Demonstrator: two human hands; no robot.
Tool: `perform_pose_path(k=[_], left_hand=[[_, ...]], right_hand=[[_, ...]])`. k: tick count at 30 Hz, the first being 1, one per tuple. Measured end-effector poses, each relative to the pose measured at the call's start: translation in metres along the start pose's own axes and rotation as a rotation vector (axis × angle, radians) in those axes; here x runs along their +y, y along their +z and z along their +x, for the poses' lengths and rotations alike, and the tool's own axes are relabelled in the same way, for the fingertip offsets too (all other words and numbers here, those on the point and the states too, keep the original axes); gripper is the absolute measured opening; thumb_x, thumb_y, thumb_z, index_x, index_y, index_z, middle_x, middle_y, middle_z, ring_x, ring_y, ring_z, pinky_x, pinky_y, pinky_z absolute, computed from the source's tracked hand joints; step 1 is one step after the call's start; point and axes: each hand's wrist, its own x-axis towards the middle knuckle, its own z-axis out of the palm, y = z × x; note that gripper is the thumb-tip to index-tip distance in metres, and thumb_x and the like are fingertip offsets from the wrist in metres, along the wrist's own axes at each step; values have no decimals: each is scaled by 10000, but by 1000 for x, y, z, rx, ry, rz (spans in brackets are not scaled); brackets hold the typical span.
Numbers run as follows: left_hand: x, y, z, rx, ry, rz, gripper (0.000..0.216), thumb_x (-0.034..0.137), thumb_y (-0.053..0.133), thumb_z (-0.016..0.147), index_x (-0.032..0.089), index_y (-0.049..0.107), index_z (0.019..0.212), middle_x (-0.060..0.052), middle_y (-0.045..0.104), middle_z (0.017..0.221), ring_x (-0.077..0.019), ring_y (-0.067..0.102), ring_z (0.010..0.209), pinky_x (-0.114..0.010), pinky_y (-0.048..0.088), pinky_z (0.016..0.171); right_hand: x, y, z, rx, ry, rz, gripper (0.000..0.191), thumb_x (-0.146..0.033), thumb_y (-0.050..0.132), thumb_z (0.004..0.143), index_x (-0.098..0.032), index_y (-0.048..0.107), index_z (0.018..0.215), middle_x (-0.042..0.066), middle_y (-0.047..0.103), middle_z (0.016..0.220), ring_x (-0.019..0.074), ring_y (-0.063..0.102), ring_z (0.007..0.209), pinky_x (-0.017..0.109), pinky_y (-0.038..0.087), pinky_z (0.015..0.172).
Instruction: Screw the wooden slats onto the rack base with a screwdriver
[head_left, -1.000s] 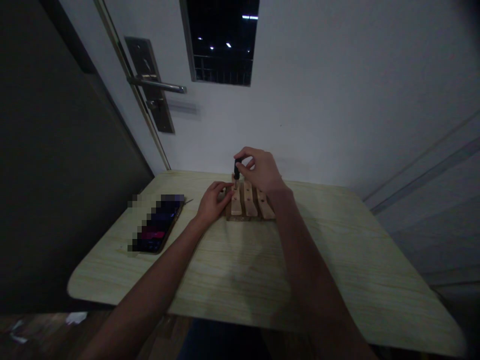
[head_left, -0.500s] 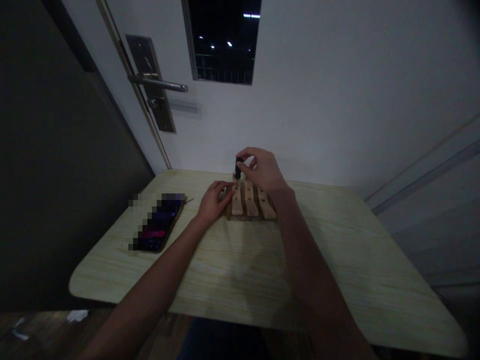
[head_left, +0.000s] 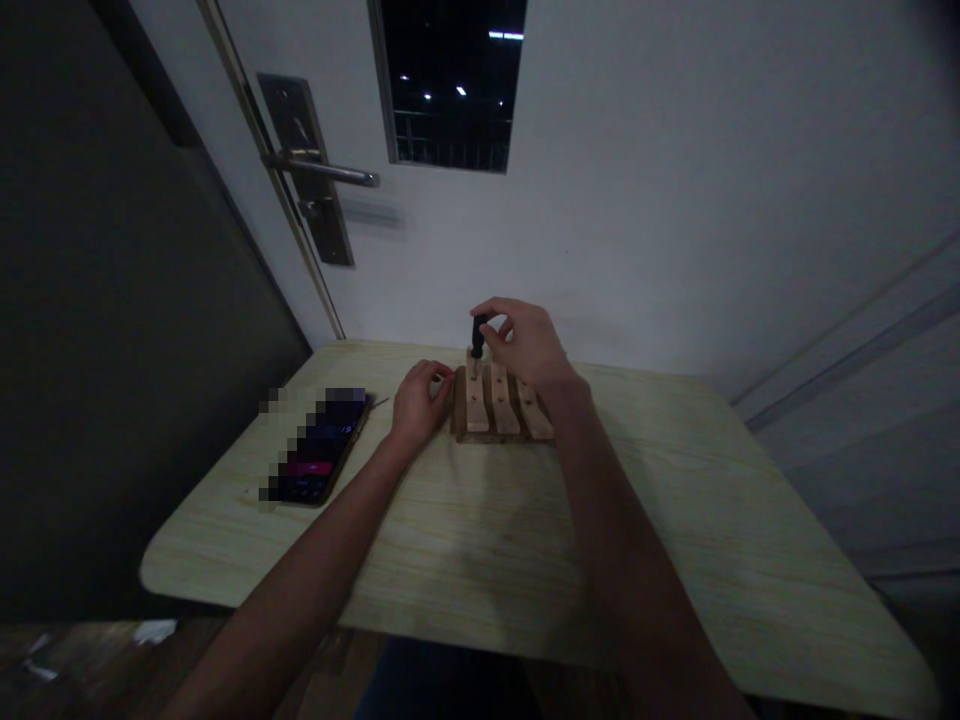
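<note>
Indistinct screwdriver tip (head_left: 475, 370), perhaps on block (head_left: 477, 411)

LEGIBLE TEXT: none | Flat, black-screened rectangular phone with brownish edge (head_left: 328, 445): lit, partly pixelated; tiny pale marks on and below magenta horizontal band (head_left: 311, 468), too small to read | Dark metallic rectangular lock plate (head_left: 315, 190): pale mark near top, lettering or reflection, cannot tell | Brands, numbers, signs: none readable
</note>
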Motion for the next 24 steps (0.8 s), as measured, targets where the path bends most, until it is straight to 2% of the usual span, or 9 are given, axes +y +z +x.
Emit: perform_pose_path(k=[7,12,16,20,24], left_hand=[[-2,0,0,-9,-42,56,180,297,501,866,179,626,811,-48,618,828,-181,573,790,-304,441,720],[1,0,0,-25,-82,70,164,280,512,848,178,628,791,-52,628,815,-181,574,771,-298,436,700],[2,-1,0,-24,-85,62,220,328,470,878,177,604,788,-47,617,803,-167,562,749,-283,424,689],[1,-1,0,-43,-73,111,341,395,407,912,175,566,706,-39,582,742,-158,527,698,-276,381,656],[3,-1,0,-103,-125,190,423,441,375,919,176,541,635,-30,550,654,-148,470,614,-266,297,579]], right_hand=[[-3,2,-1,-8,-16,-45,249,-191,547,827,-226,631,1058,23,637,889,142,560,765,295,431,753],[-3,3,-1,19,-12,-33,232,-184,536,828,-204,645,1032,59,656,998,148,577,784,305,446,765],[-5,0,-1,10,25,-37,151,-215,567,805,-195,631,940,34,649,852,140,562,707,288,438,696],[-7,0,-1,6,49,-71,205,-222,560,809,-220,592,1012,-18,583,706,125,521,631,266,405,643],[-5,1,-1,21,13,-90,159,-217,542,821,-213,620,959,9,605,787,131,531,673,279,417,687]])
